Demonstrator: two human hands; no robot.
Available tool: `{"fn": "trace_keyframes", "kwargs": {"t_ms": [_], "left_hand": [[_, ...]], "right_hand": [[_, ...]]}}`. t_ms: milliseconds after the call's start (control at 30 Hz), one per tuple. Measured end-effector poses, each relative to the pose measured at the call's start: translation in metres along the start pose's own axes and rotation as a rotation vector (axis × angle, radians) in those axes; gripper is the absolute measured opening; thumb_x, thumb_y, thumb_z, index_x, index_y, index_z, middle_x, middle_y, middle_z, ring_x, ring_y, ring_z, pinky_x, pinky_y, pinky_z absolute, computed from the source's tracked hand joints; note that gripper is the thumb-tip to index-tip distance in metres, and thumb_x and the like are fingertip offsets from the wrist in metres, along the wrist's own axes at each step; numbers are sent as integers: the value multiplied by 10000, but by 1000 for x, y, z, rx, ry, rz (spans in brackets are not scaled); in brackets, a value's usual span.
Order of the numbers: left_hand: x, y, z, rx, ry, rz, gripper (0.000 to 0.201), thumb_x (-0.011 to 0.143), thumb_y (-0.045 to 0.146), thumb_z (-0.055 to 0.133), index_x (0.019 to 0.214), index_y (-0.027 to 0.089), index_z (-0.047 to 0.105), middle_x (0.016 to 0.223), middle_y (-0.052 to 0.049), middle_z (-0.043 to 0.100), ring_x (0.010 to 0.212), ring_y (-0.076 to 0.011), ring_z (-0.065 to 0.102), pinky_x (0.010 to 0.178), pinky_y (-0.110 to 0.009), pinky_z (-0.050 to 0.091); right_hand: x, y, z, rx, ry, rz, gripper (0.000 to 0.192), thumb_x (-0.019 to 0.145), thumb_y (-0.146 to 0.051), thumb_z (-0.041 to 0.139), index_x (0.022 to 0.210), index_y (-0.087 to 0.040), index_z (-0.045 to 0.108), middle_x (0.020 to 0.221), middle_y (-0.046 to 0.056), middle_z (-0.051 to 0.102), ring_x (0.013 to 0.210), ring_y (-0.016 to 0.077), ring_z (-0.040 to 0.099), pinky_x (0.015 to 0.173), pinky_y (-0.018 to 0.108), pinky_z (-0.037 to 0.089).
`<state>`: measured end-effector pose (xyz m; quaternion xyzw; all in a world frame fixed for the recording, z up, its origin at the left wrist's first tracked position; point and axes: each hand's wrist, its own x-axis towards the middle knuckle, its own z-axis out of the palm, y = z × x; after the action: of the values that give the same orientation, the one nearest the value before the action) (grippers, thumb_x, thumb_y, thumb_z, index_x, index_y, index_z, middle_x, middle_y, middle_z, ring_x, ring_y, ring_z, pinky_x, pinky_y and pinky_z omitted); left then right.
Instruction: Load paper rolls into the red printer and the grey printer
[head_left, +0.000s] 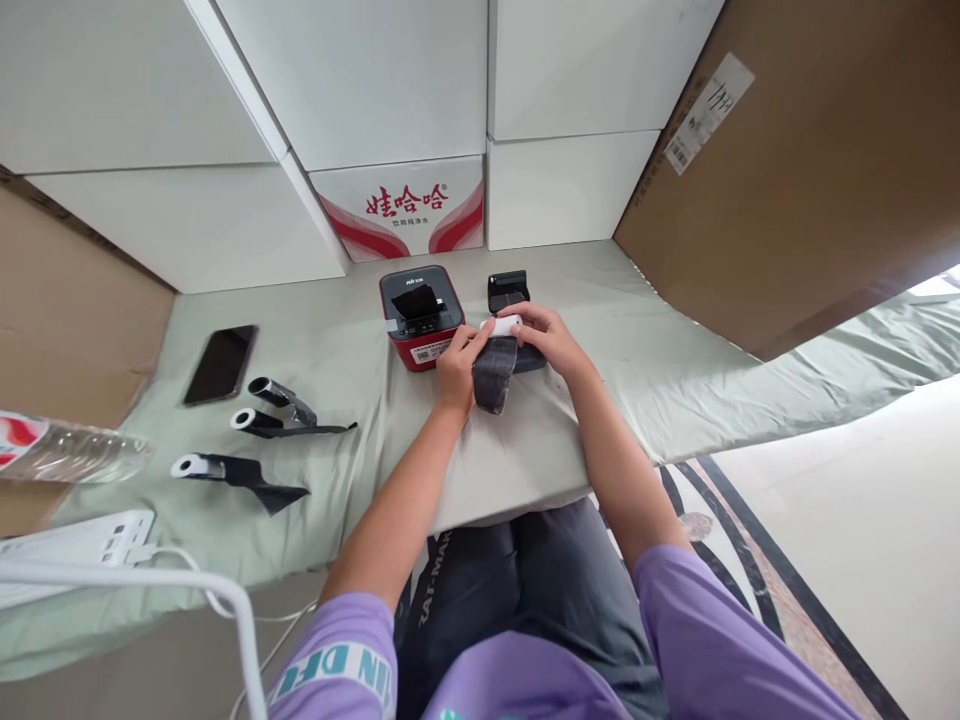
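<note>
Head view, hands (504, 352) partly hide white roll (502, 325), dark ribbon (493, 375) dangling

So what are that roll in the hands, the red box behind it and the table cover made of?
The roll looks like a white, probably plastic core with thin dark film, which hangs limp between the left hand and right hand. The red box seems hard, smooth plastic with a slight sheen. The cover looks like soft matte cloth; it creases and drapes.
</note>
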<state>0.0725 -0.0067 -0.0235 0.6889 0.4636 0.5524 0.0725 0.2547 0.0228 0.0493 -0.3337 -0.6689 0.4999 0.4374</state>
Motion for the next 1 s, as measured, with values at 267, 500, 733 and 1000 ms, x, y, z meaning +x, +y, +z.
{"fn": "trace_keyframes", "kwargs": {"t_ms": [267,500,733,1000], "left_hand": [[4,2,3,289,-10,155,386,1091,268,431,1331,280,733,954,-33,712,800,-123,630,661,-210,412],[7,2,7,286,-33,38,375,1041,215,489,1323,260,733,1013,-56,714,844,-121,657,667,-202,430],[7,4,8,268,-12,18,360,1017,197,516,1280,268,752,982,-46,710,814,-123,652,645,-208,435],[7,4,8,261,-2,21,344,1000,178,539,1237,272,769,976,-37,708,816,-128,655,640,-216,438]], "right_hand": [[-3,-6,-10,-396,38,-75,304,794,-345,695,1059,-199,727,1001,40,739,819,187,616,734,313,463],[18,1,-50,-447,202,-66,365,684,-317,618,1021,-185,666,1029,59,722,879,208,610,730,308,428],[50,14,-47,-643,-113,-38,294,607,-252,606,896,-198,597,904,22,670,848,208,564,814,328,416],[61,12,-36,-950,-114,-57,311,659,-93,575,952,-178,634,1057,91,635,913,232,548,833,323,411]]}}
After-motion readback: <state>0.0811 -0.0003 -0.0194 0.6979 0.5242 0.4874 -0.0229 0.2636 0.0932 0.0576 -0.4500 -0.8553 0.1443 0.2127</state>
